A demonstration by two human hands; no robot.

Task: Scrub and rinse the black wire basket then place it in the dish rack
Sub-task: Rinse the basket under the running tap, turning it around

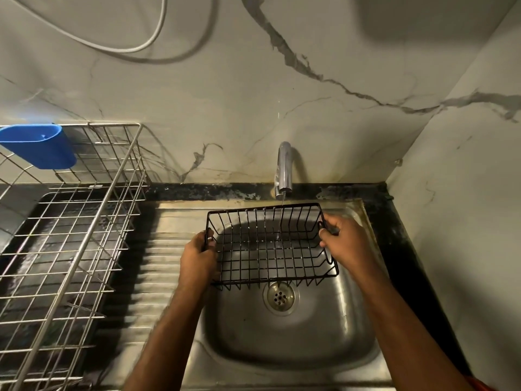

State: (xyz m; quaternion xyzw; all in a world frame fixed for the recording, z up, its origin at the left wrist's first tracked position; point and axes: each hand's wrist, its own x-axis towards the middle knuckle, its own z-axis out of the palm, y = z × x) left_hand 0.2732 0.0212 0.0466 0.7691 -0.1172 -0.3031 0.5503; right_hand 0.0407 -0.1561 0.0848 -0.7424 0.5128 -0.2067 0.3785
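From the head view, the basket [272, 246] was held over the sink [290, 328], its open top tipped toward the camera and its near rim just above the drain [279, 298]. A thin stream of water [282, 204] fell from the tap [283, 167] through the basket's far wall and floor. The left hand [197, 258] gripped the basket's left end, its fingers [208, 241] curled round the rim wire. The right hand [342, 241] gripped the right end, its fingers [324, 235] curled round the wires there, with the thumb on the inside. Both forearms reached up from the lower edge of the frame.

To the left, on the dark tabletop [180, 190], stood the rack [84, 221], a steel wire frame well apart from the basket, with the sink's ribbed drainboard [158, 266] between them. A blue cup [39, 145] hung on the rack's far left rim. Behind the sink rose a marble-veined wall [310, 80], and a pale cable [141, 46] looped across its upper left part.
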